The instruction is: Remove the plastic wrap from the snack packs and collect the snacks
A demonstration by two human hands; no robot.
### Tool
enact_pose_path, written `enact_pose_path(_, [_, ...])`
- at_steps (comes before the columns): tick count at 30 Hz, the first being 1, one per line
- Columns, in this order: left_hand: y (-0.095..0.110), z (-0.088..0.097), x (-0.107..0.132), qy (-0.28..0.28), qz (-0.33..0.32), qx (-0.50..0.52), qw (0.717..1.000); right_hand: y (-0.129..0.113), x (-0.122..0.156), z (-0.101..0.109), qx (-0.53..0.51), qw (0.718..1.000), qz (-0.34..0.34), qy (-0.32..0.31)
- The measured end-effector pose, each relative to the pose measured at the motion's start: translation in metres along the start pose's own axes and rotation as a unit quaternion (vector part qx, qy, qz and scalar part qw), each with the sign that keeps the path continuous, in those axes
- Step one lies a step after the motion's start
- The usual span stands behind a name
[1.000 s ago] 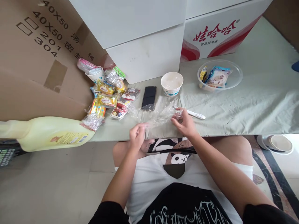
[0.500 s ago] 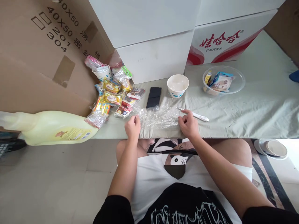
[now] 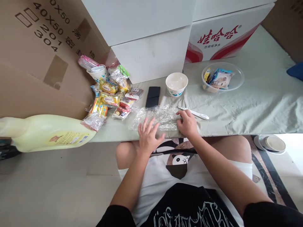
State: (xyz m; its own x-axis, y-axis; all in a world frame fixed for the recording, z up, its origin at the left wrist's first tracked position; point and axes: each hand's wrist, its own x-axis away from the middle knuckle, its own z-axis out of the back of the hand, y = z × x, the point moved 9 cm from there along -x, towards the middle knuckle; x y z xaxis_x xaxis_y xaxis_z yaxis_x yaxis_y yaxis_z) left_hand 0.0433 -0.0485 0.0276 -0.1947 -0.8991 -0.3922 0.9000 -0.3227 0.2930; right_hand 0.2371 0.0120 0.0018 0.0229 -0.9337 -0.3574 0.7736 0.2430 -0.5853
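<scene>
A crumpled sheet of clear plastic wrap (image 3: 163,118) lies along the front of the cloth-covered table. Over its near left edge, my left hand (image 3: 149,137) is open with the fingers spread, the fingertips at the film. At the sheet's right end, my right hand (image 3: 188,124) is closed on the film with curled fingers. Just beyond the right hand rests a slim white-handled knife (image 3: 199,114), its narrow tip pointing left. Behind the wrap are a dark phone (image 3: 152,97) and a white paper bowl (image 3: 177,84).
Wrapped snacks (image 3: 110,98) and a paper cup (image 3: 98,74) crowd the left side, beside a large pale-yellow bottle (image 3: 54,132). A clear plastic bowl (image 3: 240,82) holds snack packets at right. White boxes (image 3: 151,53) and a brown carton (image 3: 28,75) stand behind.
My left hand has let go of the wrap's left end, spread its fingers and moved right and nearer to me. The right hand stays at the other end. The view has shifted slightly.
</scene>
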Motion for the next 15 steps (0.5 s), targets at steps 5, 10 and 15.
enact_pose_path(5, [0.020, -0.017, 0.006, -0.116, -0.024, 0.038, 0.992, 0.005, 0.000, 0.003, -0.045, 0.998, -0.037, 0.009])
enact_pose_path(10, [0.018, -0.007, 0.024, -0.129, -0.052, 0.100, 0.985, 0.005, -0.001, 0.005, -0.079, 0.995, -0.057, 0.006])
enact_pose_path(15, [-0.021, 0.018, 0.025, -0.029, 0.154, 0.482, 0.862, 0.003, -0.002, 0.007, -0.097, 0.994, -0.057, 0.000])
